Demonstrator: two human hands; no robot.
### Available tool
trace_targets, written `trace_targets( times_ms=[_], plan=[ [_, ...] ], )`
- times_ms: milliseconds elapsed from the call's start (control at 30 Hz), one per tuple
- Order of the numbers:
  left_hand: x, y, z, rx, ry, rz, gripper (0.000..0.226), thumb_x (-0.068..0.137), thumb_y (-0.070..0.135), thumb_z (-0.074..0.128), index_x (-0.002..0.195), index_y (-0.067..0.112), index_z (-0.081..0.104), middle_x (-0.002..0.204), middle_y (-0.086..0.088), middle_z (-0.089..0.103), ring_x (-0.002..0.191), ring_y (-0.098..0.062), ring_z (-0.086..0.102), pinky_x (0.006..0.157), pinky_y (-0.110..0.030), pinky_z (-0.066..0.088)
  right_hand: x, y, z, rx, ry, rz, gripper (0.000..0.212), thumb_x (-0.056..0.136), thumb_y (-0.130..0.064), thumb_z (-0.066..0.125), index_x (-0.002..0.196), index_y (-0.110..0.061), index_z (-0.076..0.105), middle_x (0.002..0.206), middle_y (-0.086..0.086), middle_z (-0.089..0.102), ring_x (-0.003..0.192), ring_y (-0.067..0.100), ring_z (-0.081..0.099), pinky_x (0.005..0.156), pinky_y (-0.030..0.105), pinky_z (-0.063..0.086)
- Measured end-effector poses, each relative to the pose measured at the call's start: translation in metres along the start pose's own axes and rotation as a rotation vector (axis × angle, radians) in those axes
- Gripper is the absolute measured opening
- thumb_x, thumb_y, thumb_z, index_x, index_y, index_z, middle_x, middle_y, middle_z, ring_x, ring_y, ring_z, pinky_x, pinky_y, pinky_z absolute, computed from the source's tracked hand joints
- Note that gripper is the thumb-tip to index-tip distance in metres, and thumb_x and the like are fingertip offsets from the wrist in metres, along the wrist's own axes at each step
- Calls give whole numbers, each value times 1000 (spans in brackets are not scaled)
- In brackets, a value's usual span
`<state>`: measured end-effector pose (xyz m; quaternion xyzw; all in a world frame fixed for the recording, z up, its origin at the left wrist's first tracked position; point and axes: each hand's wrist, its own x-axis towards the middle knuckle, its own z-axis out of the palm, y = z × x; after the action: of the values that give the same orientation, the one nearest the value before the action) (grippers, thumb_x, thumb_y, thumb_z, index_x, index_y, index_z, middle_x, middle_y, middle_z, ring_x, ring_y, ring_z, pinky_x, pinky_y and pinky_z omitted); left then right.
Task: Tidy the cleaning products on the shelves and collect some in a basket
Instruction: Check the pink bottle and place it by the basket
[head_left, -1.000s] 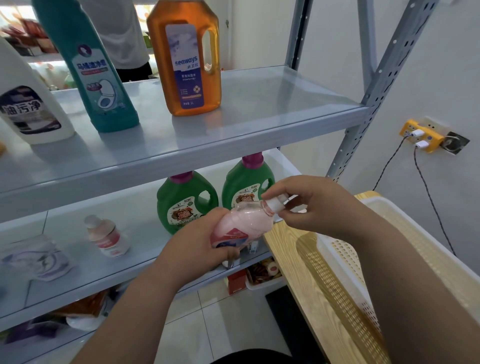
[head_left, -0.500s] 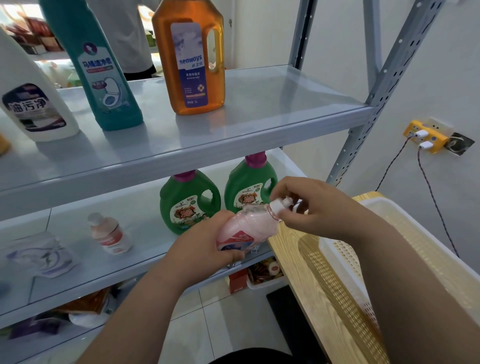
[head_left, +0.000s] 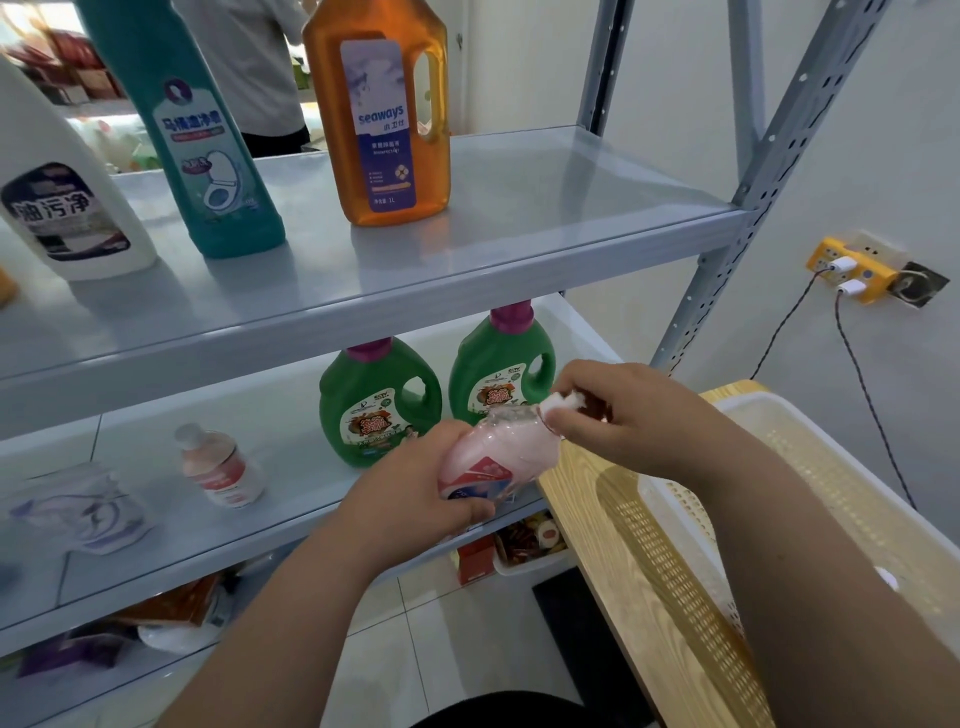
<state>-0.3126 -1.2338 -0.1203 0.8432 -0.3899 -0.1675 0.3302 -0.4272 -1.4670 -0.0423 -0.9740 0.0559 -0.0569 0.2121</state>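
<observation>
A small pink bottle (head_left: 498, 452) lies tilted between both hands in front of the middle shelf. My left hand (head_left: 410, 493) grips its base. My right hand (head_left: 613, 410) pinches its white cap (head_left: 558, 402). Behind them on the middle shelf (head_left: 156, 530) stand two green detergent jugs (head_left: 376, 400) (head_left: 501, 358). A second small pink bottle (head_left: 223, 465) stands further left there. A white perforated basket (head_left: 810, 467) sits on a wooden table (head_left: 608, 545) at the right, under my right forearm.
The upper shelf (head_left: 519, 228) holds an orange disinfectant bottle (head_left: 384, 114), a teal toilet cleaner (head_left: 197, 135) and a white degreaser bottle (head_left: 62, 192). A flat refill pouch (head_left: 88, 509) lies at the middle shelf's left. A person stands behind the rack. Cables hang from a yellow wall plug (head_left: 852, 270).
Both hands and the pink bottle have shifted slightly right and down, staying together. My right fingers have closed further over the cap. The view has drifted a little.
</observation>
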Motion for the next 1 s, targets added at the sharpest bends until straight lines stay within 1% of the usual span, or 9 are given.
trace_targets(
  times_ms=[67,167,267,333,400,467,533,667,1000],
  plan=[
    [0,0,0,9,-7,0,68,54,77,64,112,68,30,98,32,59,84,10,59,71,-24,58,1,-1,1,-72,4,29,67,86,-86,27,90,-28,61,73,-11,59,64,5,54,56,28,36],
    [0,0,1,-4,-9,-10,68,53,77,64,112,67,31,98,31,60,82,8,61,70,-23,59,0,1,4,91,-13,3,45,87,-73,42,108,-38,61,87,-15,63,75,4,60,61,25,44],
    [0,2,0,14,-9,0,67,53,77,63,111,68,29,97,33,58,82,12,58,70,-21,57,3,0,5,-41,24,26,63,82,-81,26,83,-27,59,69,-7,57,61,9,53,56,29,36],
    [0,2,1,13,-6,-5,68,53,77,63,111,68,30,97,33,58,83,12,59,70,-20,57,2,0,4,38,-8,58,67,80,-85,25,97,-31,61,76,-8,59,66,8,54,58,27,37],
    [0,1,0,7,-2,-14,68,54,76,64,112,67,31,98,31,60,83,10,61,69,-20,57,0,3,4,130,-56,24,44,88,-73,41,114,-42,57,91,-14,63,79,3,59,63,25,43],
    [0,1,0,17,-9,-9,67,58,73,69,112,66,32,99,30,60,83,9,61,70,-22,58,1,3,6,27,-49,13,33,94,-66,46,101,-36,58,83,-13,63,73,8,58,60,26,40],
    [-1,0,1,41,-32,4,66,64,65,78,112,64,32,98,29,60,84,7,60,73,-26,60,5,3,8,-75,-24,44,50,90,-76,38,89,-30,57,72,-9,60,66,7,55,56,27,36],
    [-1,0,3,-73,-42,-27,60,61,62,78,108,62,41,97,23,66,83,3,66,72,-31,62,1,4,8,18,-67,-37,30,97,-67,42,108,-41,54,75,-11,61,74,2,57,58,27,39],
    [-6,17,21,-96,51,-44,51,62,74,63,100,70,28,96,27,60,86,9,62,64,-15,54,15,-5,30,116,206,86,38,105,-48,33,82,-21,45,68,2,54,61,15,51,55,35,33]
  ],
)
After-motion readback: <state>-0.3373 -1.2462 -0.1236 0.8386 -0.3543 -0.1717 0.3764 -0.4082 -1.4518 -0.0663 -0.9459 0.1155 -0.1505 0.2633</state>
